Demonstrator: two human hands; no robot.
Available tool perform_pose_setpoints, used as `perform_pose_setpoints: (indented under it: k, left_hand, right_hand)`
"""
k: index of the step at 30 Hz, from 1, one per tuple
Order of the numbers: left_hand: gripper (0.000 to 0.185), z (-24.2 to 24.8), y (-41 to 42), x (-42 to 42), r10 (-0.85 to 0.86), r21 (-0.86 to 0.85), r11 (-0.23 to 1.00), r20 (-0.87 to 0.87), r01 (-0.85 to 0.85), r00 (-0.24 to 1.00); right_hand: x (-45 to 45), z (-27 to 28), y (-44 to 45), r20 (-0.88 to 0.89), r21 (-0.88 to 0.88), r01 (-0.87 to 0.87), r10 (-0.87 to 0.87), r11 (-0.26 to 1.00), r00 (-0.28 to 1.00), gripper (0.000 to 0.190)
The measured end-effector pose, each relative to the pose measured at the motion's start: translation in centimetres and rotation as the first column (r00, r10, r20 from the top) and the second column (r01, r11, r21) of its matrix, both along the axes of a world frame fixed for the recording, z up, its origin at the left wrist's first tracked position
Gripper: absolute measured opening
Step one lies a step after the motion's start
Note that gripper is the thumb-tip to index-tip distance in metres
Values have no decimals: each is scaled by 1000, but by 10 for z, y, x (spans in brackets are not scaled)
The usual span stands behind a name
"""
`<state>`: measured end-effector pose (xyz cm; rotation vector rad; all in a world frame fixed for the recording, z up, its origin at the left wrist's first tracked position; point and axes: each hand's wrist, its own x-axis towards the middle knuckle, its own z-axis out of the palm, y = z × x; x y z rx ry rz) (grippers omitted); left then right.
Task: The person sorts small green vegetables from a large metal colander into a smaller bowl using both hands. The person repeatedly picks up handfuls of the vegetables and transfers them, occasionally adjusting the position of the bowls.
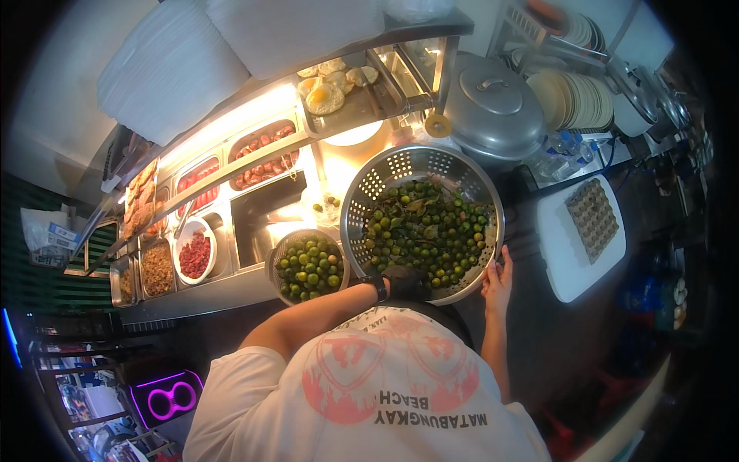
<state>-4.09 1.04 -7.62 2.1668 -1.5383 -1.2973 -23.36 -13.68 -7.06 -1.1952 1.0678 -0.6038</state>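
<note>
A large perforated metal colander [384,173] stands in front of my chest, holding many small green citrus fruits [424,231] mixed with leaves and stems. My left hand [409,283] wears a black glove and reaches over the near rim, against the fruit; its fingers are too dark to make out. Bare, my right hand [496,280] grips the colander's rim at the near right. To the left of the colander, a smaller basket [277,248] is filled with larger, cleaner-looking green citrus fruits [310,268].
Behind and left are food pans with sausages [265,153], a white bowl [212,242] of red meat and a tray of fried eggs [324,99]. A lidded metal pot [491,110] stands at the back right. An egg carton [594,219] lies on a white lid [554,242].
</note>
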Motion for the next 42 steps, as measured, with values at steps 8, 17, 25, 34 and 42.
perform_pose_setpoints:
  k: [8,17,25,34,42]
  left_hand:
    - [32,-36,4,27,391,-13,865,-608,-501,691]
    - [35,75,30,46,441,423,488,-874,-764,-202]
    - [33,100,55,50,319,423,416,-897,-805,-306]
    - [35,75,81,52,284,332,344,-928,-878,-239]
    - [41,72,80,45,135,301,442,-953,-845,-269]
  right_hand:
    - [10,19,4,-16,-57,7,-8,998,1000,55]
    - [61,57,28,102,-278,-355,395,892,913,54]
    - [109,84,62,177,-310,-549,614,776,769,53]
    - [122,85,72,216,-90,-571,576,816,789,63]
    - [135,80,84,238,-17,-551,539,834,808,90]
